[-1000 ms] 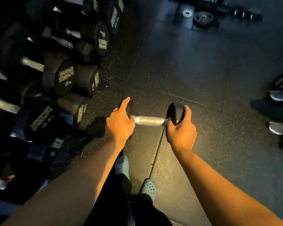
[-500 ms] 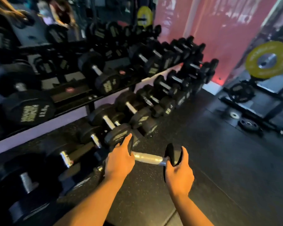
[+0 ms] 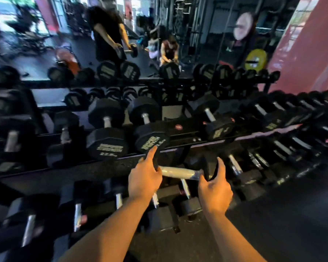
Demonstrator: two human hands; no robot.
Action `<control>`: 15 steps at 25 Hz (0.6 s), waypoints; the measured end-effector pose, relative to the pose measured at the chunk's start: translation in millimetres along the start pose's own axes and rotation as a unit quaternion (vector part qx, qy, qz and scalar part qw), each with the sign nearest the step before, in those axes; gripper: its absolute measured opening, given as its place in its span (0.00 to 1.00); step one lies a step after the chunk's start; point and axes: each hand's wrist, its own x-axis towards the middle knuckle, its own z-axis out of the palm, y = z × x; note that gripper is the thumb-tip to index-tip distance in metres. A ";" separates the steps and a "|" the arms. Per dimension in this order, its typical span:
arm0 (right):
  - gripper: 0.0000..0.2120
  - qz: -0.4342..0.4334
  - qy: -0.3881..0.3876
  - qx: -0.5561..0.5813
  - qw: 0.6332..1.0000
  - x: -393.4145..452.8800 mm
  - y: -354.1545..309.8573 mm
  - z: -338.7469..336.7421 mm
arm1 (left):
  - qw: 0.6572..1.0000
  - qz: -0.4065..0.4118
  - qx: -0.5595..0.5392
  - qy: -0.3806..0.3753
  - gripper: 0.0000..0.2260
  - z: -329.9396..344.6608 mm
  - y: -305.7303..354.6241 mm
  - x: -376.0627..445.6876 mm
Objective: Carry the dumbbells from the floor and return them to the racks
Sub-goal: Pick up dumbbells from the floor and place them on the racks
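We hold one dumbbell (image 3: 180,172) crosswise in front of the rack (image 3: 178,146), off the floor, its silver handle running level between our two hands. Our left hand (image 3: 143,178) wraps the left head, thumb over the top edge and fingers curled round its outer face. The bare handle spans the gap between the hands; neither hand touches it. Our right hand (image 3: 214,193) cups the right head from outside, thumb raised along its rim, palm against the end face. The load sits just below the upper shelf edge, above the lower-tier dumbbells (image 3: 184,188), and is carried only by its two heads.
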 end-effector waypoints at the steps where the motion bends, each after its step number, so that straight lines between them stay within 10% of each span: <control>1: 0.35 -0.021 -0.001 0.008 1.000 -3.4 -23.7 20.8 | 1.000 -0.017 -0.004 0.017 0.32 -19.5 -17.4 13.5; 15: 0.34 -0.238 -0.136 0.119 0.954 4.3 -286.3 262.7 | 0.951 -0.169 0.018 0.257 0.31 -180.8 -195.1 169.5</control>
